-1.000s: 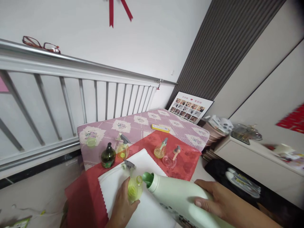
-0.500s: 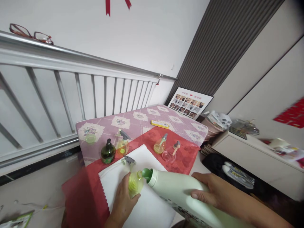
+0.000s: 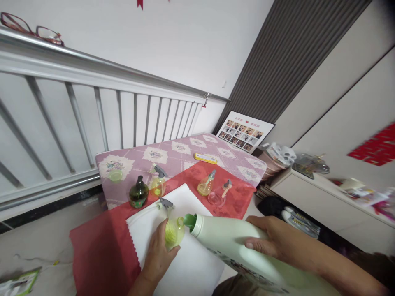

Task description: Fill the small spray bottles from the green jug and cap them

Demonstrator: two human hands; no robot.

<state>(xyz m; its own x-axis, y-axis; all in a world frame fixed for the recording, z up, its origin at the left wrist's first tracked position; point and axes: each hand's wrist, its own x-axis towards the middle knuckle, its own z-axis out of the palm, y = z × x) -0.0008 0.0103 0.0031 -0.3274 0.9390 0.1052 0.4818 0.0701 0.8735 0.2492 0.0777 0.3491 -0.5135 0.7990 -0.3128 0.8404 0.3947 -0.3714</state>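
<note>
My left hand [image 3: 159, 257] is wrapped round a small clear bottle [image 3: 173, 231] with yellow-green liquid, standing on a white cloth [image 3: 188, 271]. My right hand [image 3: 271, 242] grips a big white jug [image 3: 240, 255] tipped on its side, its green spout [image 3: 189, 220] right at the small bottle's open neck. A grey spray head [image 3: 163, 203] lies on the cloth just behind the small bottle.
On the red cloth [image 3: 101, 255] and pink patterned cover [image 3: 182, 154] stand a dark green pump bottle [image 3: 138, 193], several small spray bottles [image 3: 159, 183], a green lid [image 3: 115, 176] and a yellow box [image 3: 205, 158]. A white railing [image 3: 92, 102] is behind, a cluttered white cabinet [image 3: 327, 205] at right.
The view has shifted a little; both hands keep their grip. The jug stays tipped with its spout at the small bottle's neck.
</note>
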